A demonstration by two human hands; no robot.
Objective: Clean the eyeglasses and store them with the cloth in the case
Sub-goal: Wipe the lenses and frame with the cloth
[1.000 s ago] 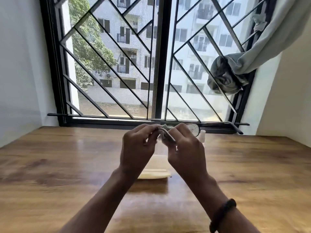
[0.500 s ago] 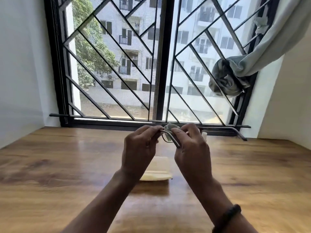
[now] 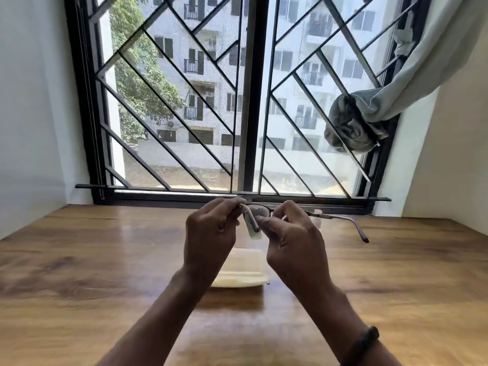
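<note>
I hold thin-framed eyeglasses (image 3: 333, 216) up in front of me above the table. My left hand (image 3: 210, 235) pinches the frame's left end near its hinge. My right hand (image 3: 293, 244) presses a small pale cloth (image 3: 254, 228) against the left lens, with the lens between thumb and fingers. One temple sticks out to the right and ends in a dark tip; the other temple crosses in front of the cloth. The cream eyeglass case (image 3: 241, 269) lies open on the table below my hands, partly hidden by them.
The wooden table (image 3: 79, 273) runs to a barred window (image 3: 245, 101) at the back, with white walls on both sides. A knotted grey curtain (image 3: 353, 125) hangs at the upper right. A small white object (image 3: 318, 220) stands behind my right hand near the sill.
The view has tilted up a little. The glasses have swung so the right temple reaches further out to the right, and the cloth has moved over the left lens.
</note>
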